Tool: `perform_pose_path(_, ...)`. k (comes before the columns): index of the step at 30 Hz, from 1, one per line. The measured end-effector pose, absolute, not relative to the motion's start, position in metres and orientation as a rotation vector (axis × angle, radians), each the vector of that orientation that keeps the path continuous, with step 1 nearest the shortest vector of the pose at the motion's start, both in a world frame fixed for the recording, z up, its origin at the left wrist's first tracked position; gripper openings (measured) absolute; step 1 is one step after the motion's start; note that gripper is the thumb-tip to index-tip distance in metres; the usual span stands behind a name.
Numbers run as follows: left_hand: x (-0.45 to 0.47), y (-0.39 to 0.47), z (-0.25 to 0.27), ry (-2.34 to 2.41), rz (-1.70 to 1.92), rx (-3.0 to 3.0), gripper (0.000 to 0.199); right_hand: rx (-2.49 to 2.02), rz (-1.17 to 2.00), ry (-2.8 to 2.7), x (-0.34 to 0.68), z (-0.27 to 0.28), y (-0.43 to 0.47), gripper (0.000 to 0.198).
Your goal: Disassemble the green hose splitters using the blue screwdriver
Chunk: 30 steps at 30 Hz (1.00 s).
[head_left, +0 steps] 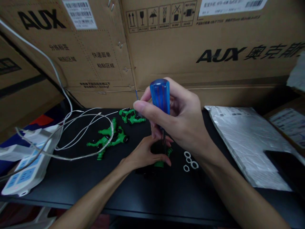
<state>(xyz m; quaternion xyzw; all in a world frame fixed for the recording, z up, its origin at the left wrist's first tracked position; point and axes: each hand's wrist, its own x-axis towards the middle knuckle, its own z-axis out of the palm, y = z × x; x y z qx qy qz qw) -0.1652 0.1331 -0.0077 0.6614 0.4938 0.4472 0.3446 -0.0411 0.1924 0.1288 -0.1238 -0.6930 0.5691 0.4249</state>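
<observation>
My right hand (181, 114) grips a screwdriver (160, 95) by its clear blue handle, which points up towards me. Its dark shaft runs down to the space between my left thumb and fingers; the tip is hard to see. A thin blue sliver stands by my right thumb tip, too small to name. My left hand (149, 152) curls round a green and black hose connector (159, 164) low on the table, mostly hidden by the fingers. Several flat white ring washers (188, 160) lie just right of it. Similar green Y-shaped hose connectors (109, 138) lie in a group to the left, with more (131, 116) behind.
A white power strip (35, 162) with plugs and looping white cables (71, 157) occupies the left of the black table (114, 194). Large cardboard boxes (166, 60) wall off the back. At right lie a silvery padded mailer (240, 140) and a dark phone-like slab (286, 171).
</observation>
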Motion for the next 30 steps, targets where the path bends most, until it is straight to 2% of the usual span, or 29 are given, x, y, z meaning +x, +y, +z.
perform_pose_path(1, -0.169, 0.133, -0.005, 1.301, 1.094, 1.813, 0.049, -0.318, 1.432, -1.723, -0.042, 0.128, 0.193, 0.023)
perform_pose_path(6, -0.181, 0.133, -0.001, 1.291, 0.864, 2.053, 0.017, -0.347, 1.5, -1.608, -0.043, 0.13, 0.192, 0.025)
perform_pose_path(11, -0.182, 0.136, 0.0, 1.17, 0.855, 2.055, 0.014, -0.274, 1.491, -1.415, -0.026, 0.153, 0.194, 0.018)
perform_pose_path(15, -0.179, 0.136, 0.003, 1.144, 0.855, 2.126, 0.011, -0.52, 1.467, -1.405, 0.001, 0.157, 0.197, 0.022)
perform_pose_path(22, -0.179, 0.134, -0.003, 1.173, 0.886, 2.18, 0.013, -1.324, 1.656, -1.714, 0.036, 0.066, 0.177, 0.033)
perform_pose_path(27, -0.178, 0.134, -0.009, 1.114, 0.967, 2.099, 0.016, -1.399, 1.571, -1.808, 0.035, 0.029, 0.158, 0.045)
perform_pose_path(30, -0.176, 0.133, -0.008, 1.126, 1.064, 2.041, 0.016, -1.401, 1.554, -1.808, 0.028, 0.025, 0.153, 0.039)
